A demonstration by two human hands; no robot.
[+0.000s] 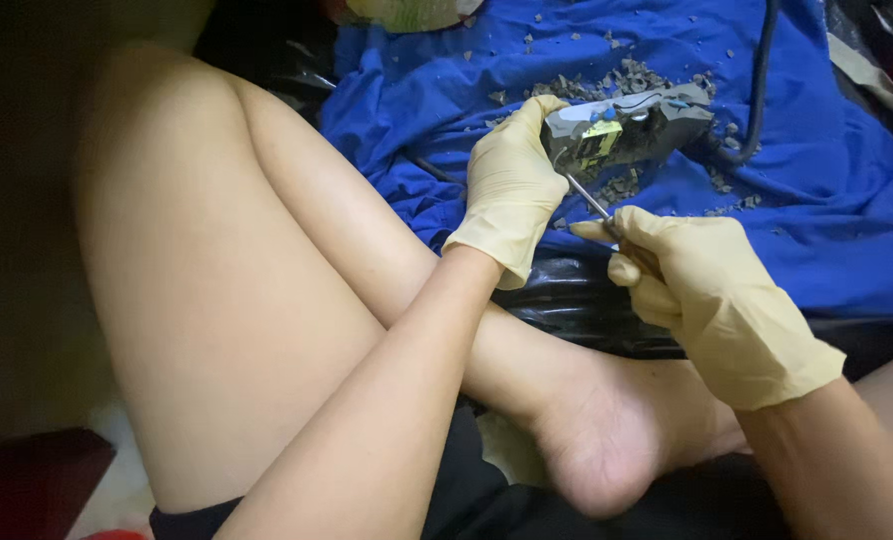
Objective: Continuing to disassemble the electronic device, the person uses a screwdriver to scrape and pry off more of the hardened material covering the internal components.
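Gloved left hand [512,190] grips a grey broken-open electronic module [625,130] while right hand [712,295] pinches a thin metal probe [589,197] against it

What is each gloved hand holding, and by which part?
Left hand grips the grey circuit block by its left end. Right hand holds a thin metal tool by its hidden handle end.

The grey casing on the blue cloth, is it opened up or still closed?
Opened: the casing shows a yellow part and wires inside. The left hand grips it; the right hand pokes a metal tool in.
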